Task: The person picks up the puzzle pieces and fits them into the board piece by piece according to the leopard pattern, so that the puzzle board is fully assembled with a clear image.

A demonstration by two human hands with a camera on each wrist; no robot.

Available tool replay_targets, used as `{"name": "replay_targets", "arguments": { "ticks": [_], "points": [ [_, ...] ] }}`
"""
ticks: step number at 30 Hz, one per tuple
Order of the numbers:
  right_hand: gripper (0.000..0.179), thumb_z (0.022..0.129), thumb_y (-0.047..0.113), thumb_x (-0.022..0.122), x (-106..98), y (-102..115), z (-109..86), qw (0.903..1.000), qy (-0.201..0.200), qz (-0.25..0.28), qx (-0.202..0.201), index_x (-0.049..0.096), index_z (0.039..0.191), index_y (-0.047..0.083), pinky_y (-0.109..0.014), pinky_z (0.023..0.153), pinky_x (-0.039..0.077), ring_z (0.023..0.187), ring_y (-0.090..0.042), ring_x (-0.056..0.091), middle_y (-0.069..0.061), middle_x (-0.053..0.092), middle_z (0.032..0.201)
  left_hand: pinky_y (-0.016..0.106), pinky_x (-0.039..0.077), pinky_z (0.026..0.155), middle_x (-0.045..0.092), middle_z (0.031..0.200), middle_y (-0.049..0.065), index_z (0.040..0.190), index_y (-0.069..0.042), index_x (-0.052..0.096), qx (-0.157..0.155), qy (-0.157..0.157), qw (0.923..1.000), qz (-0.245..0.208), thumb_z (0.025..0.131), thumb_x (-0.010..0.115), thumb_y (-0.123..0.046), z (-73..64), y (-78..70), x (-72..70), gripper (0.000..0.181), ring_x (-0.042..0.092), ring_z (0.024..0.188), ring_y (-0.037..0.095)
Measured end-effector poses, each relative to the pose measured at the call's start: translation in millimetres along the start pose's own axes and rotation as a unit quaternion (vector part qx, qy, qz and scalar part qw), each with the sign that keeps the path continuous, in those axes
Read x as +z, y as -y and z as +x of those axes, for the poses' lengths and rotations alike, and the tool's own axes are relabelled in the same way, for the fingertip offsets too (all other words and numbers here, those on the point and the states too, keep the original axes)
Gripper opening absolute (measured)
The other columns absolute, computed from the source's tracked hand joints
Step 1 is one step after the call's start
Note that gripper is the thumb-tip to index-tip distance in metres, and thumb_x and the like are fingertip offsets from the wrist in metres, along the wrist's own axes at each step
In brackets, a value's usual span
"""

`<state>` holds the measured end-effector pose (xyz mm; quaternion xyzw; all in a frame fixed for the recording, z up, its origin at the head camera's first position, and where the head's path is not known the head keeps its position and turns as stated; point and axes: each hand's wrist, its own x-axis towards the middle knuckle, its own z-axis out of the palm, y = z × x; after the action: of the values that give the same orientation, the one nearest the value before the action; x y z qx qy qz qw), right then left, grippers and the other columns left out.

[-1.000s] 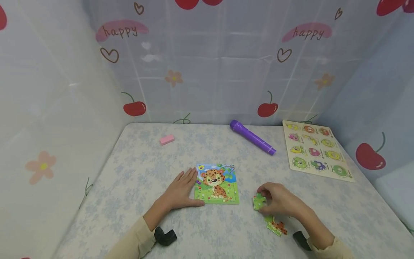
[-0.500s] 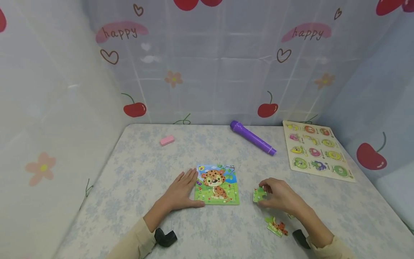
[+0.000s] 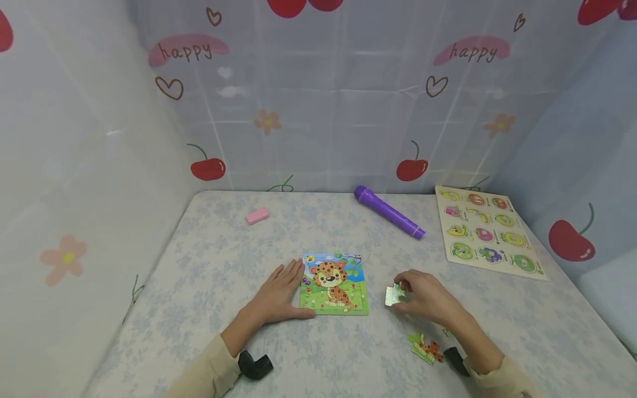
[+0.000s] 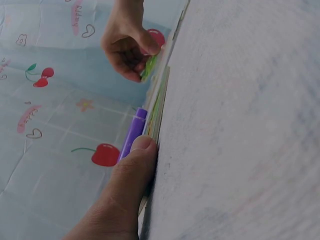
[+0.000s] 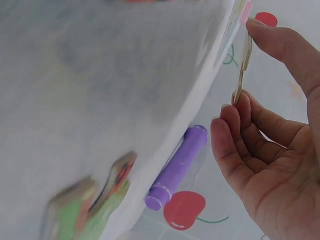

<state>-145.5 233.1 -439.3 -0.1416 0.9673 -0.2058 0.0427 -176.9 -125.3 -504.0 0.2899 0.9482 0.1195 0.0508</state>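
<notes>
A square leopard jigsaw puzzle (image 3: 334,283) lies flat on the table in the head view. My left hand (image 3: 276,296) rests along its left side with fingers fairly straight, the thumb lying at the lower left corner. To the right of the puzzle, my right hand (image 3: 429,298) pinches a green puzzle piece (image 3: 393,295) above the table. Its face catches the light. The right wrist view shows that puzzle piece (image 5: 243,70) edge-on between thumb and fingertips. Loose leopard puzzle pieces (image 3: 425,349) lie below the right hand, one partly hidden by the wrist.
Behind the puzzle lie a purple toy microphone (image 3: 389,212) and a pink eraser-like block (image 3: 257,216). A fruit picture board (image 3: 487,232) sits at the right back. Printed curtains (image 3: 318,110) hang around the table's back and sides.
My right hand has moved slightly away from me and to the left, tilting the pinched puzzle piece so its face now shines. My left hand has stayed by the puzzle.
</notes>
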Motion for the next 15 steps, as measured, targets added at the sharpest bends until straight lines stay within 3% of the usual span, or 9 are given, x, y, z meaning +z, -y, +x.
{"name": "replay_targets", "arguments": {
  "ticks": [15],
  "points": [
    [0.048, 0.067, 0.027, 0.089, 2, 17, 20.9, 0.9984, 0.005, 0.021, -0.053, 0.069, 0.105, 0.006, -0.023, 0.067, 0.047, 0.078, -0.009, 0.053, 0.006, 0.060, 0.084, 0.049, 0.014, 0.123, 0.010, 0.165, 0.010, 0.157, -0.006, 0.011, 0.002, -0.005, 1.0000, -0.004, 0.077, 0.053, -0.081, -1.1, 0.3, -0.3, 0.118, 0.011, 0.153, 0.026]
  ]
}}
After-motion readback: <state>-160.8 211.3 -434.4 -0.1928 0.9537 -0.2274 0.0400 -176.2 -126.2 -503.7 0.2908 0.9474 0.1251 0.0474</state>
